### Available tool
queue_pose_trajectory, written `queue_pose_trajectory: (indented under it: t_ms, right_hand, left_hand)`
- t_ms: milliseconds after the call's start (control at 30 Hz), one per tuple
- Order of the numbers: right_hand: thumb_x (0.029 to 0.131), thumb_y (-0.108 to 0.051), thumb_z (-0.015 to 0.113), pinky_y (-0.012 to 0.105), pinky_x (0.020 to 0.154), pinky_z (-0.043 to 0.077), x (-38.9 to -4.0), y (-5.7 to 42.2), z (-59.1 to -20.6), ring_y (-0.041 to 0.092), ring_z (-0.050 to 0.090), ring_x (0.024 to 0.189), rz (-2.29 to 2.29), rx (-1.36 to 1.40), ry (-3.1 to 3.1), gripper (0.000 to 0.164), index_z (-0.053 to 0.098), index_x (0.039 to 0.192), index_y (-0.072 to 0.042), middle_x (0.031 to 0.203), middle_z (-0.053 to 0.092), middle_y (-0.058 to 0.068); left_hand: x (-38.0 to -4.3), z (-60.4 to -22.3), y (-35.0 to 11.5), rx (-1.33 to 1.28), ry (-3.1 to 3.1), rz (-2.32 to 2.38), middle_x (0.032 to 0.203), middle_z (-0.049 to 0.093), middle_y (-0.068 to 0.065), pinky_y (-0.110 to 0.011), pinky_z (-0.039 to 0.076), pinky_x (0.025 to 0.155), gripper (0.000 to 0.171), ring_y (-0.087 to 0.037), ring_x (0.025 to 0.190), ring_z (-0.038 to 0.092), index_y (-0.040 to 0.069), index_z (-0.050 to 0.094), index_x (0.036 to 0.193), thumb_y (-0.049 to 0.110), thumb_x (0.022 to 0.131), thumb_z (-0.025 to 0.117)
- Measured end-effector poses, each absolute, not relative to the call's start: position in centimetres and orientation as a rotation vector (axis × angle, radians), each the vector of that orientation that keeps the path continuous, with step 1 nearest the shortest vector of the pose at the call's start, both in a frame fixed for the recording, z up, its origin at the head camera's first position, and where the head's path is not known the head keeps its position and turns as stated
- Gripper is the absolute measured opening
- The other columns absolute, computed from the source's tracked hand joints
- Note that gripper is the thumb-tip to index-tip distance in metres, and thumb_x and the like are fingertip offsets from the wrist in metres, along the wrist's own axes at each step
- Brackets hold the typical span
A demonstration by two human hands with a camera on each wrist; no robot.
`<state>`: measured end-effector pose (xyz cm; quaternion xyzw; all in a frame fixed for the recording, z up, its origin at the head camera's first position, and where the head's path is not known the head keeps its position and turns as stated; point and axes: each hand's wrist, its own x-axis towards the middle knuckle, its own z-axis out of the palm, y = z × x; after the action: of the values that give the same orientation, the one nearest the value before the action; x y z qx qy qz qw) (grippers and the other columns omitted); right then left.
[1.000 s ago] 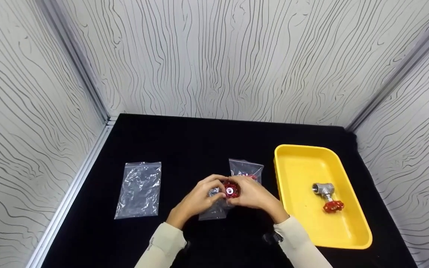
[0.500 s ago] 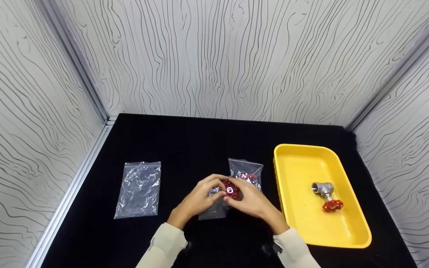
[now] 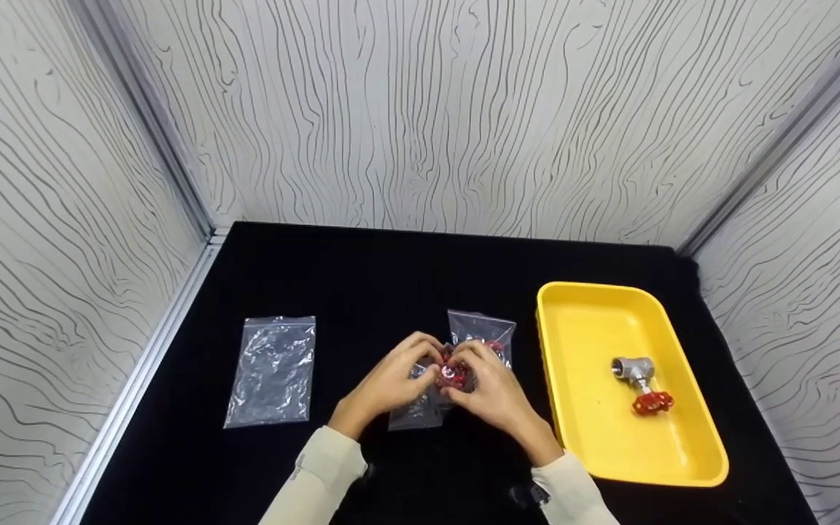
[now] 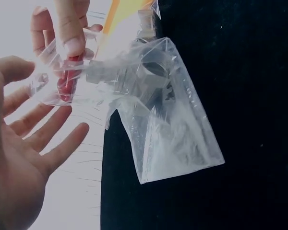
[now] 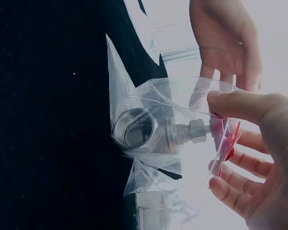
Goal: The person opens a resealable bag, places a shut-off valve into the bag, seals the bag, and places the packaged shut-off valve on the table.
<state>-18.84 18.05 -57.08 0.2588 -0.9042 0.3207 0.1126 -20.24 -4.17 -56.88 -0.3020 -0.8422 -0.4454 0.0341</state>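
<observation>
A metal valve [image 5: 139,132] with a red handwheel [image 5: 225,136] sits inside a clear plastic bag [image 4: 177,148]. My right hand [image 3: 491,383] grips the handwheel through the plastic; its thumb [image 5: 242,104] lies on one side, the other fingers curl round behind. On the opposite side is my left hand [image 3: 394,375], its fingers spread and fairly straight in the left wrist view. Its thumb [image 4: 14,69] and fingers are close to the bag's edge; whether they touch it is hard to tell. The wheel faces up between both hands in the head view.
Just behind the hands lies another clear bag [image 3: 482,328] with red and metal parts. A flat zip bag [image 3: 272,372] lies to the left. On the right stands a yellow tray [image 3: 547,343] holding an unbagged valve [image 3: 637,370] with a red handwheel [image 3: 653,403].
Both hands have stayed round the bagged valve while their fingers shifted on it. The left hand's fingers have risen slightly, and the right fingers have curled more. The tray and flat bag stayed put.
</observation>
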Motion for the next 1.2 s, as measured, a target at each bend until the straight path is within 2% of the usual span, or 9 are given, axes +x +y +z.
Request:
queue_pose_trajectory:
  t_ms: [200,400,667,867,1067,1200]
  right_hand:
    - [0.077,-0.02,0.095,0.042,0.098,0.057,-18.9,18.3,-57.1,0.02,0.065,0.114,0.916,0.781,-2.647,0.036,0.075,0.106,-0.014,0.122,0.069,0.0]
    - [0.077,-0.021,0.096,0.043,0.1,0.056,-18.9,18.7,-56.9,0.021,0.064,0.114,0.93,0.813,-2.63,0.036,0.076,0.106,-0.014,0.124,0.072,0.002]
    - [0.076,-0.016,0.096,0.039,0.094,0.056,-18.7,19.2,-57.2,0.02,0.065,0.108,0.969,0.797,-2.597,0.039,0.068,0.101,-0.01,0.123,0.074,0.003]
    - [0.079,-0.022,0.094,0.043,0.101,0.055,-18.7,19.4,-57.4,0.023,0.068,0.114,0.997,0.869,-2.541,0.031,0.064,0.083,-0.016,0.129,0.076,0.004]
    - [0.083,-0.025,0.088,0.044,0.103,0.054,-18.7,19.2,-57.1,0.023,0.067,0.118,1.064,0.897,-2.556,0.023,0.066,0.084,-0.02,0.135,0.075,0.0]
    - [0.084,-0.025,0.087,0.042,0.101,0.055,-18.7,19.2,-57.2,0.023,0.066,0.116,1.049,0.914,-2.519,0.02,0.068,0.085,-0.019,0.129,0.075,0.001]
  left_hand:
    - [-21.2,-56.7,-4.0,-0.862,-2.71,-1.216,0.134,0.064,-0.001,-0.039,0.056,0.102,0.023,-0.018,0.123,0.062,0.015,0.073,0.108,0.009,0.104,0.051]
    - [-22.3,-56.8,-3.8,-0.879,-2.731,-1.079,0.133,0.066,-0.005,-0.045,0.057,0.101,0.033,-0.024,0.125,0.063,0.012,0.075,0.11,-0.005,0.099,0.049]
    - [-23.5,-57.1,-3.0,-0.915,-2.835,-1.017,0.125,0.073,-0.005,-0.043,0.057,0.104,0.027,-0.024,0.118,0.068,0.009,0.075,0.119,0.0,0.102,0.055]
    - [-23.8,-57.4,-3.4,-0.875,-2.804,-1.095,0.109,0.075,-0.007,-0.038,0.06,0.092,0.019,-0.022,0.103,0.071,0.006,0.076,0.106,-0.002,0.101,0.059]
    - [-23.9,-57.2,-4.0,-0.85,-2.818,-1.107,0.108,0.074,-0.01,-0.039,0.061,0.091,0.021,-0.024,0.102,0.071,0.003,0.075,0.105,-0.005,0.101,0.056]
    - [-23.7,-57.1,-4.4,-0.843,-2.827,-1.102,0.108,0.075,-0.01,-0.041,0.061,0.092,0.02,-0.026,0.104,0.071,0.002,0.076,0.104,-0.004,0.101,0.057]
